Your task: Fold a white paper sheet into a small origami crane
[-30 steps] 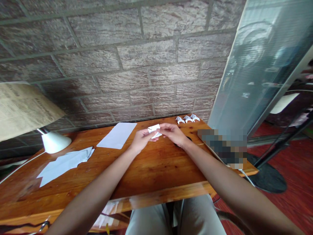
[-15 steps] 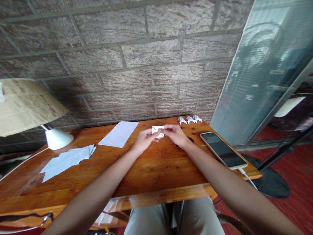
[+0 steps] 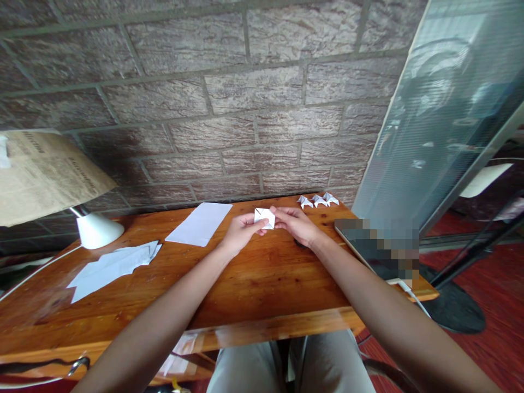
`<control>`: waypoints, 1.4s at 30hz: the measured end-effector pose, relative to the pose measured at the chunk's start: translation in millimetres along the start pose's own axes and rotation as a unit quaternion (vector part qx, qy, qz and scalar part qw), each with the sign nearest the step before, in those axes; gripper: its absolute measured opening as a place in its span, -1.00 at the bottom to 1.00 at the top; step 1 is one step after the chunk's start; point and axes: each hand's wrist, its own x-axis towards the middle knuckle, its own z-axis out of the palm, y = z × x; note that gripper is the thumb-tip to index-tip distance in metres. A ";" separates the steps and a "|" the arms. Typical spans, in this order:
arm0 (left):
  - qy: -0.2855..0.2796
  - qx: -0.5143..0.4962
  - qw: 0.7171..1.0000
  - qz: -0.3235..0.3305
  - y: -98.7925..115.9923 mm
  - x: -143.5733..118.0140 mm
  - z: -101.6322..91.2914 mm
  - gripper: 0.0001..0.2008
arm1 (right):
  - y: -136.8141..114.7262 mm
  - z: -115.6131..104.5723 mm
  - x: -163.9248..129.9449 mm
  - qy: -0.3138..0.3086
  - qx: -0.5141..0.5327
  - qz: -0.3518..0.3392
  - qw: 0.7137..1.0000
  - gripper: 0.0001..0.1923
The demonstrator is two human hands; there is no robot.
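A small folded square of white paper, with dark crease lines or slits at its corners, is held above the middle of the wooden desk. My left hand pinches its left side, the thumb lying across its lower front. At the upper right edge, my right hand has its thumb and fingers closed on the same paper. Beyond my right hand, three small folded paper figures stand in a row near the wall.
A stack of white sheets and a pile of loose paper pieces lie on the left. The lamp stands at far left. A phone, partly pixelated, with a white cable, lies on the right. The brick wall borders the desk.
My right thumb has slid from the middle front of the folded paper to its upper right edge. The paper has tilted slightly, and my left thumb now covers its lower front.
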 end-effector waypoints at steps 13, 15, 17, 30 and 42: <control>-0.001 -0.034 0.999 -0.010 -4.4 -0.4 2.0 -0.58 | -2.4 3.8 -1.8 0.032 -0.138 -0.117 0.983 -0.60; 0.018 -0.041 0.999 -0.012 -5.0 0.1 2.9 -0.57 | -1.4 4.2 -1.5 0.032 -0.154 -0.127 0.979 -0.59; 0.031 -0.047 0.998 -0.016 -5.7 0.6 2.9 -0.56 | -1.3 4.5 -1.9 0.020 -0.165 -0.128 0.978 -0.59; 0.063 -0.028 0.997 0.031 0.1 0.2 3.3 -0.64 | 1.0 4.8 -1.1 0.032 -0.145 -0.115 0.982 -0.63; 0.077 -0.147 0.986 -0.025 -1.4 1.0 3.7 -0.63 | 0.5 9.9 -5.7 0.102 -0.252 -0.212 0.939 -0.76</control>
